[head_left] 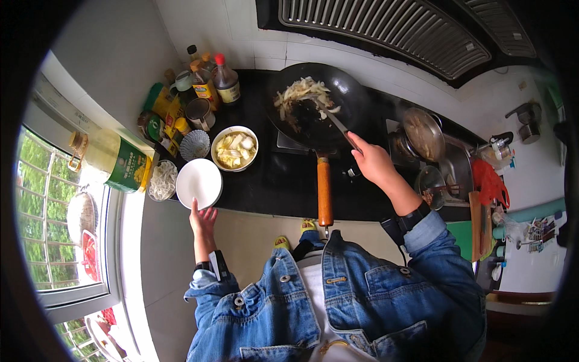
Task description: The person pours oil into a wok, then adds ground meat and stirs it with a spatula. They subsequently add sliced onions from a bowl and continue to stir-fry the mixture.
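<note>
My right hand (pixel 376 159) grips a metal spatula (pixel 335 118), its blade end among the sliced pale vegetables (pixel 307 92) in a black wok (pixel 348 90). The wok sits over the stove with its wooden handle (pixel 324 190) pointing towards me. At the counter's front edge my left hand (pixel 202 226) has its thumb over the rim of a white bowl (pixel 199 181) with nothing in it; the fingers are at the bowl's outer side. Just behind stands a bowl of cut cabbage (pixel 235 148) in liquid. A bowl of pale noodles (pixel 163 180) is to the left.
Sauce bottles (pixel 226 81) and seasoning packets crowd the back left corner. A large oil bottle (pixel 118 162) stands by the window. On the right are a pot with a glass lid (pixel 423 134), a glass bowl (pixel 430 185) and a sink (pixel 457 169). The range hood (pixel 384 31) hangs above.
</note>
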The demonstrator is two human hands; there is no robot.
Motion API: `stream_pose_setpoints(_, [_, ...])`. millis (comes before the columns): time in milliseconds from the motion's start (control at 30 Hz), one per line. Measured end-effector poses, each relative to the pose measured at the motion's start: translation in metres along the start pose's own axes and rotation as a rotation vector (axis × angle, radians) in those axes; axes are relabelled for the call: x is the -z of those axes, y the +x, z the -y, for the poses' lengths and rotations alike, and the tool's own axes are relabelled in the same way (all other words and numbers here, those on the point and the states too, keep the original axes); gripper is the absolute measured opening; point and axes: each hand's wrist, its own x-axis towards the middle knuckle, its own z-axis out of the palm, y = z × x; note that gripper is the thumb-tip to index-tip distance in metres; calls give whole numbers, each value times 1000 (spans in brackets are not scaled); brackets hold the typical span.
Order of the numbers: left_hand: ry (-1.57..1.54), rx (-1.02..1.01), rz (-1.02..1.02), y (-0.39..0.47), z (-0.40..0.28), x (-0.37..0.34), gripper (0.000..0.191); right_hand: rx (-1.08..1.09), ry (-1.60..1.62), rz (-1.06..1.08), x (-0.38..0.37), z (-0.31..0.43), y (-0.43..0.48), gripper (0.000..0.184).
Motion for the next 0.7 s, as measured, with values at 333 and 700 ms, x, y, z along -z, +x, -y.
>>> stream_pose_setpoints(333, [30,204,-16,-39,60,57,45,-113,-78,213,40,46,-2,48])
stream_pose_setpoints(700, [34,299,104,-41,82,42,19,-160,104,207,97,44,-25,43])
